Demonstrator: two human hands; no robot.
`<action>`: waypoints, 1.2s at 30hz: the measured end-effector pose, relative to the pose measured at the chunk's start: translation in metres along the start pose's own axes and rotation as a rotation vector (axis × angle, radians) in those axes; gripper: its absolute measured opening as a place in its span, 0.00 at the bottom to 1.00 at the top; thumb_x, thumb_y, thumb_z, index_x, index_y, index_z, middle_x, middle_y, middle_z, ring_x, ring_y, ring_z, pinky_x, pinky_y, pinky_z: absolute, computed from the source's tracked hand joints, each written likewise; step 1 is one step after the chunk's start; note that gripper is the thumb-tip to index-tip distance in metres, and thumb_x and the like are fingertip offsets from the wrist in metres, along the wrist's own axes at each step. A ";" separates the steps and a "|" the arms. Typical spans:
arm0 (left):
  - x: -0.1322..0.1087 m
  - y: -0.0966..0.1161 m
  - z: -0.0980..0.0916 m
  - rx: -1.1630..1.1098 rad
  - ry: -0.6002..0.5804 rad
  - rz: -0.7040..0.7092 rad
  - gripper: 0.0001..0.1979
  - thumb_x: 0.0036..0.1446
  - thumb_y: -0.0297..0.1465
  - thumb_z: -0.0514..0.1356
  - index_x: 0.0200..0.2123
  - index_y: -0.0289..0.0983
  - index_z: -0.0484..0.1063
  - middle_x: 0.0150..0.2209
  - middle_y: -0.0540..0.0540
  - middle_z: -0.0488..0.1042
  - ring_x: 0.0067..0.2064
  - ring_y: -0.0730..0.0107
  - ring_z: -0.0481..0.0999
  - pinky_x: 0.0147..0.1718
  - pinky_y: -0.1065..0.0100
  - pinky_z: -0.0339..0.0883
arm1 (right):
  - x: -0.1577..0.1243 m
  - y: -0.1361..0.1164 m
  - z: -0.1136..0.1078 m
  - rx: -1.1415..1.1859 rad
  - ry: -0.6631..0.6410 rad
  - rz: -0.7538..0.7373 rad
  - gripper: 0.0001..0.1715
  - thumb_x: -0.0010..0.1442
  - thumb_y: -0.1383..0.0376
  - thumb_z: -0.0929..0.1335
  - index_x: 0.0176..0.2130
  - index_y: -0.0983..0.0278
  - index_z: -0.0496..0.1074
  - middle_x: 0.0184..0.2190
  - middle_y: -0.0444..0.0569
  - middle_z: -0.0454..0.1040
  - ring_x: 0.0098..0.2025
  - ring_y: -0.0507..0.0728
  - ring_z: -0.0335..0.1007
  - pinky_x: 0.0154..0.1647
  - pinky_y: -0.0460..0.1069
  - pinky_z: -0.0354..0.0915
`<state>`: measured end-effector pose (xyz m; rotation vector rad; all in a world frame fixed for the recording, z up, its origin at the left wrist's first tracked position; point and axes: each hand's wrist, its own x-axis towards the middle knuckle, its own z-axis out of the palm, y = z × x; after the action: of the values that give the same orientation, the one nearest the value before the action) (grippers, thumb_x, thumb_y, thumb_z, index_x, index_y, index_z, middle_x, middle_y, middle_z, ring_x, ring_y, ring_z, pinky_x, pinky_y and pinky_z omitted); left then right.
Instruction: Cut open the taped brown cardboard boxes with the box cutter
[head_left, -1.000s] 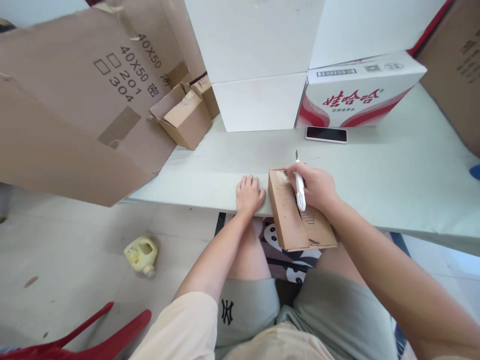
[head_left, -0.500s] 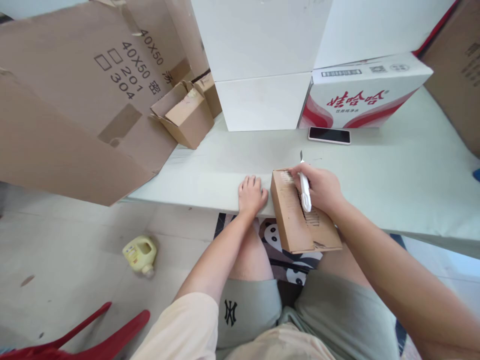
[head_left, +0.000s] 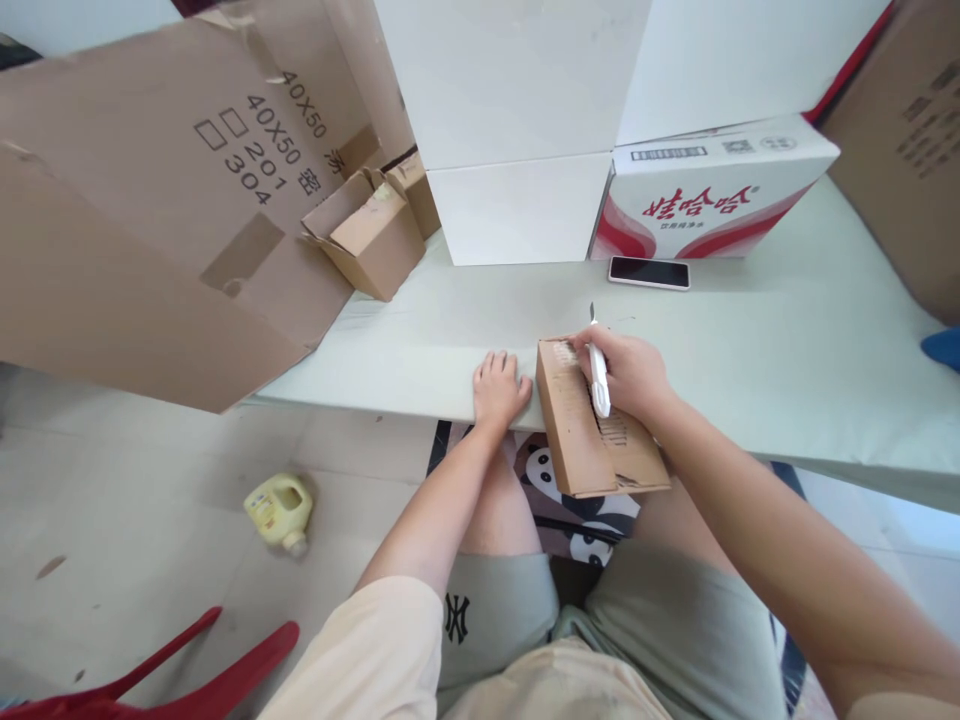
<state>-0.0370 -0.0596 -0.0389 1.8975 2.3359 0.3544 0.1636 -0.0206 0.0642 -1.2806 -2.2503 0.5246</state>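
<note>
My right hand [head_left: 628,372] is closed around a white utility knife [head_left: 599,380], its blade out and pointing away from me. That hand rests over a small brown cardboard box [head_left: 576,430], which lies at the table's front edge and juts out over my lap. Torn marks and a slit run along the box's upper face. My left hand [head_left: 500,388] lies on the table [head_left: 517,310] just left of the box, fingers spread and holding nothing. A narrow gap separates its thumb from the box.
White boxes [head_left: 517,215] and a red-and-white carton [head_left: 697,205] stand at the back, a phone [head_left: 649,273] before them. Leftward are an open cardboard box [head_left: 382,245] and a big carton [head_left: 150,220]. A yellow jug [head_left: 279,512] and red chair [head_left: 225,675] are on the floor.
The view has shifted slightly, so most things sit a little further left. Both hands, the knife and the box keep nearly the same places relative to each other.
</note>
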 end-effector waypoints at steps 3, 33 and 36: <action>0.000 0.000 0.000 -0.001 0.003 0.001 0.26 0.67 0.36 0.54 0.65 0.36 0.70 0.70 0.38 0.68 0.74 0.50 0.61 0.71 0.53 0.56 | 0.001 -0.001 0.000 -0.007 0.000 -0.001 0.09 0.60 0.61 0.66 0.40 0.57 0.75 0.31 0.48 0.80 0.30 0.59 0.70 0.31 0.50 0.54; 0.024 0.012 -0.032 -0.832 0.053 -0.298 0.20 0.71 0.37 0.45 0.53 0.40 0.75 0.62 0.40 0.76 0.66 0.56 0.72 0.64 0.51 0.67 | -0.013 0.003 -0.012 0.331 -0.001 -0.019 0.11 0.65 0.56 0.63 0.40 0.58 0.70 0.27 0.46 0.73 0.28 0.57 0.66 0.32 0.50 0.57; 0.030 0.034 -0.050 -1.076 0.081 -0.188 0.18 0.70 0.38 0.49 0.55 0.44 0.73 0.65 0.45 0.73 0.67 0.61 0.71 0.60 0.59 0.70 | -0.013 0.008 -0.011 0.418 0.016 -0.031 0.09 0.64 0.56 0.64 0.40 0.58 0.69 0.31 0.47 0.76 0.30 0.57 0.70 0.35 0.52 0.61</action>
<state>-0.0222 -0.0298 0.0200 1.1196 1.6992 1.3289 0.1810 -0.0272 0.0654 -1.0291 -2.0025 0.9114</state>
